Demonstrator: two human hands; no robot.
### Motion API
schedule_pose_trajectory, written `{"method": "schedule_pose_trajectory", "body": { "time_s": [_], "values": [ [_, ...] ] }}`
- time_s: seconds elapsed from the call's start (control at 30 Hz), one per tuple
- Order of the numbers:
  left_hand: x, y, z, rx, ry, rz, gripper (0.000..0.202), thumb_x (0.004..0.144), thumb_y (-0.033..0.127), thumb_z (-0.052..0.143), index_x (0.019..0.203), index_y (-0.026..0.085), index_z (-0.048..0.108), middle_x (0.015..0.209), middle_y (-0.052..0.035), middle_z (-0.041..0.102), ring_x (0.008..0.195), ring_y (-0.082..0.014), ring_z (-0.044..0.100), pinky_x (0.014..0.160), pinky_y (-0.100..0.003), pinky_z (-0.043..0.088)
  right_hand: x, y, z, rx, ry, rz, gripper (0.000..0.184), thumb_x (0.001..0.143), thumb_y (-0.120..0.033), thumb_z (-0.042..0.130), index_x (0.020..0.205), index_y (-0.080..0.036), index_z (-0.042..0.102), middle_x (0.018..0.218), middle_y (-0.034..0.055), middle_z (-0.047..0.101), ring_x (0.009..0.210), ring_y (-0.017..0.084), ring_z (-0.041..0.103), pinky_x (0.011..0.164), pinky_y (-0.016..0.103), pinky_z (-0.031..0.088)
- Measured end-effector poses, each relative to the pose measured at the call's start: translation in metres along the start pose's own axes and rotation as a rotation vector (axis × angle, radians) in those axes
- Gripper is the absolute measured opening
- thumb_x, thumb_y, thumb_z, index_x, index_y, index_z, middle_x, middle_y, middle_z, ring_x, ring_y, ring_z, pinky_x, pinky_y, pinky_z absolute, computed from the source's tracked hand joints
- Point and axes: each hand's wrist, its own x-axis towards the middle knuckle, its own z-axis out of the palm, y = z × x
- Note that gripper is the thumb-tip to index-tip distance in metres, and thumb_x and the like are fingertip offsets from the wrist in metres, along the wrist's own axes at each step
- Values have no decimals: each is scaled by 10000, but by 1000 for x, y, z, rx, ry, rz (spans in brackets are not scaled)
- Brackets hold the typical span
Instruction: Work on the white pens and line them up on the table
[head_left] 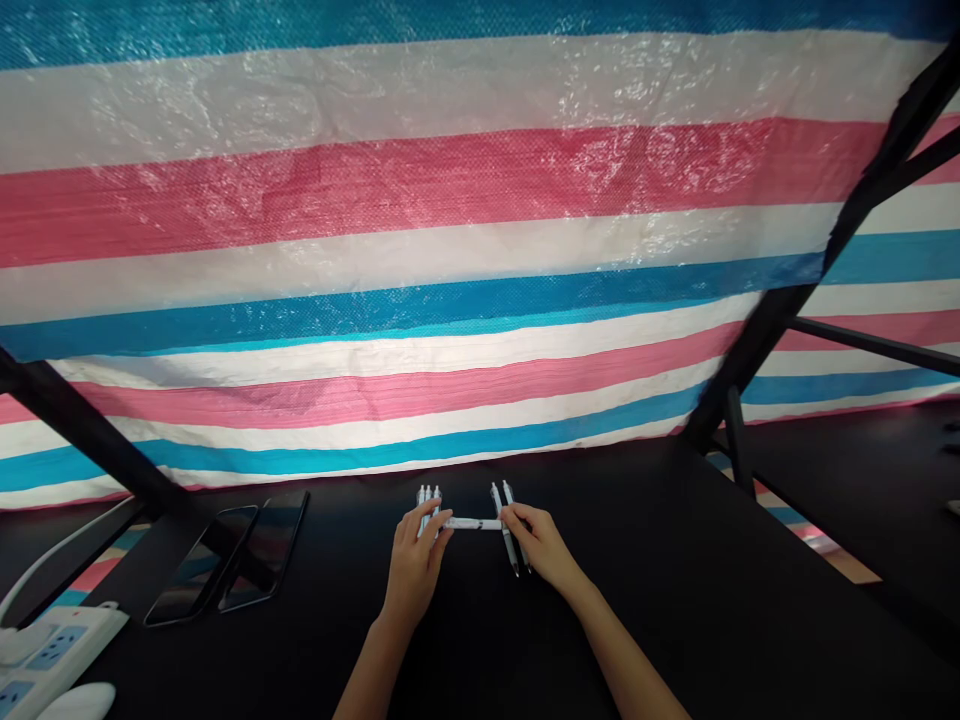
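Both my hands rest on a black table [675,600], holding a white pen [474,523] that lies crosswise between them. My left hand [415,562] pinches its left end, fingers closed. My right hand [541,545] pinches its right end. Under my left fingers lie two white pens [429,497] side by side, pointing away. Beside my right fingers lie two more pens [504,500] with dark tips, partly hidden by the hand.
Two dark phones [232,560] lie flat at the left. A white power strip [52,645] and a white object sit at the lower left corner. A striped red, white and blue tarp [450,250] hangs behind, with black frame bars [810,270] at right and left.
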Motion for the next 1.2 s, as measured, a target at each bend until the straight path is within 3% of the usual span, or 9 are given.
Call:
{"method": "schedule_pose_trajectory", "body": {
  "time_s": [0.27,0.57,0.7,0.8,0.93,1.03,1.1,1.2],
  "values": [
    [2,9,-2,-27,-34,36,277,904,307,402,1028,260,645,1146,-84,594,1072,-224,555,889,-390,484,1,12,3,58,106,87,239,842,-457,464,829,-228,529,419,-101,312,367,92,292,421,207,161],
    [0,7,-5,-11,-54,17,243,894,288,405,916,225,638,1068,-100,567,954,-206,579,801,-328,507,-1,8,8,210,137,123,203,800,-408,514,883,-234,450,412,-131,268,362,77,237,410,194,146],
    [0,11,-7,-23,-53,8,270,898,258,371,781,201,608,1008,-97,564,897,-190,573,780,-311,495,-2,9,11,222,128,87,172,815,-375,510,860,-237,416,418,-136,256,373,72,212,419,197,139],
    [1,11,-7,-40,-74,-11,285,902,259,358,749,196,590,988,-89,562,884,-184,569,781,-306,487,-3,8,9,232,120,41,166,820,-361,520,886,-239,430,449,-128,274,394,78,240,434,199,177],
    [0,8,-6,-57,-60,-69,292,912,289,340,814,189,596,1004,-94,554,903,-189,576,794,-302,486,-2,4,1,217,117,-52,230,784,-352,590,961,-236,502,620,-66,442,550,110,436,548,218,351],
    [-1,6,-5,-60,-32,-97,298,917,293,330,831,183,593,1033,-102,545,914,-190,586,809,-307,489,-1,4,-3,181,150,-45,274,796,-388,582,1010,-227,530,713,-22,536,637,137,504,615,242,398],
    [-1,6,-5,-52,-28,-85,291,919,293,332,841,186,591,1057,-104,538,930,-191,585,809,-313,493,-1,6,-5,178,138,7,325,841,-431,512,1082,-214,521,630,-24,554,583,142,508,581,248,394],
    [-1,6,-4,-39,-24,-43,270,922,284,342,871,191,591,1088,-105,523,933,-185,583,797,-315,502,0,10,-4,200,43,81,415,880,-474,430,1173,-186,487,451,-69,460,428,125,431,475,240,348]
  ]
}}
